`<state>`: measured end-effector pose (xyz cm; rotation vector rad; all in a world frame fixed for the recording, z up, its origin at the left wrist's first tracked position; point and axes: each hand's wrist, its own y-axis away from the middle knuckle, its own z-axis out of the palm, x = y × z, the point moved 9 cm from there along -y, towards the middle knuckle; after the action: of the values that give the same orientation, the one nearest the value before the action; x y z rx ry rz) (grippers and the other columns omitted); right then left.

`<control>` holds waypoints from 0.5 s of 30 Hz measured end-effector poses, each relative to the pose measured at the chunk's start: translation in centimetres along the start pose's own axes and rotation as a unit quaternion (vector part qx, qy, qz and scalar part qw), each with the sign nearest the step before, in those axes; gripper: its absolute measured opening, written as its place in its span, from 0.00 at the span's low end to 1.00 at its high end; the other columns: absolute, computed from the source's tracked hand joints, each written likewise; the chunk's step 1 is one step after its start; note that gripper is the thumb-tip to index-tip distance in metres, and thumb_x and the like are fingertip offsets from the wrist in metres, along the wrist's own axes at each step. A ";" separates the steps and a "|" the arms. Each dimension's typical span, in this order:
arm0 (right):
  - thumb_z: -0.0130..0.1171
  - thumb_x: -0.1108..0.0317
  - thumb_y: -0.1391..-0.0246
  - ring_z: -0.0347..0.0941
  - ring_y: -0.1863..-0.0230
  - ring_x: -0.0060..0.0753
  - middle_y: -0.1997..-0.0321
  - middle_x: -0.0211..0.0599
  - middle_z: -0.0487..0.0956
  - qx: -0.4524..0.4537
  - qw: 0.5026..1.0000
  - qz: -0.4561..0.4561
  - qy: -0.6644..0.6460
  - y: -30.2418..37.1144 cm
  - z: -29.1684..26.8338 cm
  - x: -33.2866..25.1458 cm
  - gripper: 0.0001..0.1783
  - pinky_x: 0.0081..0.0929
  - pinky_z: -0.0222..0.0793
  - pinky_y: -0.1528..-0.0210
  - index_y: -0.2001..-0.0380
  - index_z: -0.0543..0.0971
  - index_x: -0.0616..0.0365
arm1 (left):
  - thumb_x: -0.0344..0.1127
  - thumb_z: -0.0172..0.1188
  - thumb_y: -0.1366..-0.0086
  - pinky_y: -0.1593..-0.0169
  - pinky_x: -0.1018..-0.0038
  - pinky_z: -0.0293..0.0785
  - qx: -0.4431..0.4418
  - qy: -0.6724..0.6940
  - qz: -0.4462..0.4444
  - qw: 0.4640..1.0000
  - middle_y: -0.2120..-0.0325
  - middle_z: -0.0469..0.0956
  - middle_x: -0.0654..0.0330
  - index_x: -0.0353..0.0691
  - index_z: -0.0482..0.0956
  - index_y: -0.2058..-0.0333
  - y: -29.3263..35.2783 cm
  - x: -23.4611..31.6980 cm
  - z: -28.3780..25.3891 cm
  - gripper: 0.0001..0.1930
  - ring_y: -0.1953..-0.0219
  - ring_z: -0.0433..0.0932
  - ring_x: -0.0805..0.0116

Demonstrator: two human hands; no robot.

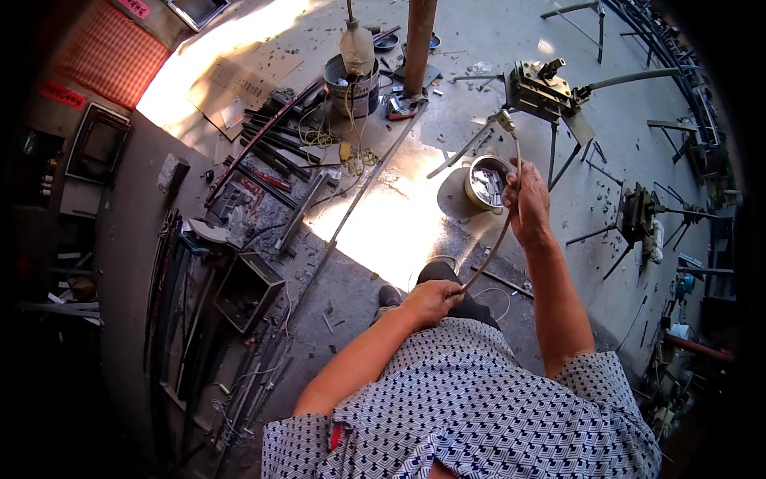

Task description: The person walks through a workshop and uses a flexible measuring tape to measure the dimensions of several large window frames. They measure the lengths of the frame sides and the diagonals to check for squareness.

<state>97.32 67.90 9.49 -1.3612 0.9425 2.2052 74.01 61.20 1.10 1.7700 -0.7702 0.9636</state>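
A thin brown cable (499,241), or possibly a flexible hose, curves up between my two hands. My left hand (433,302) is closed round its lower part, close to my lap. Farther up and to the right, my right hand (530,206) grips the same cable with bent fingers. Above that hand the cable rises to a pale, blocky fitting (504,121). Just behind the fitting stands a metal jig (538,92) on thin legs. Whether the fitting touches the jig I cannot tell.
A round pail (485,182) of metal pieces stands left of my right hand. Ahead are a bucket (351,92) and a rusty post (419,52). Dark metal bars (275,148) and an open box frame (249,294) lie left. Another legged jig (637,215) stands right.
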 end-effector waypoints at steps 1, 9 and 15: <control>0.44 0.55 0.28 0.54 0.78 0.12 0.73 0.23 0.65 -0.008 1.000 -0.018 -0.007 -1.4 -1.4 -0.9 0.19 0.15 0.55 0.76 0.47 0.67 0.59 | 0.45 0.57 0.31 0.52 0.64 0.74 -0.047 -0.029 -0.006 0.998 0.62 0.81 0.54 0.42 0.80 0.56 -0.5 0.5 -0.2 0.14 0.56 0.80 0.56; 0.46 0.54 0.28 0.49 0.82 0.10 0.77 0.17 0.61 0.023 0.997 -0.061 0.037 -10.9 -1.8 -5.2 0.18 0.13 0.45 0.82 0.49 0.71 0.58 | 0.46 0.58 0.33 0.41 0.65 0.70 -0.023 -0.053 -0.027 0.998 0.45 0.75 0.51 0.42 0.72 0.40 -7.8 -2.8 -8.6 0.25 0.44 0.75 0.52; 0.49 0.57 0.29 0.50 0.79 0.06 0.77 0.13 0.60 -0.020 0.982 -0.082 0.170 -23.0 0.9 -2.8 0.16 0.12 0.45 0.79 0.51 0.75 0.56 | 0.50 0.64 0.37 0.41 0.62 0.69 0.289 -0.046 -0.139 0.946 0.45 0.73 0.46 0.32 0.62 0.37 -16.1 -7.6 -26.9 0.38 0.43 0.74 0.52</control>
<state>112.39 84.72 4.37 -1.8039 0.8638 1.9156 76.21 92.63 -5.94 2.3681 -0.2812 0.9791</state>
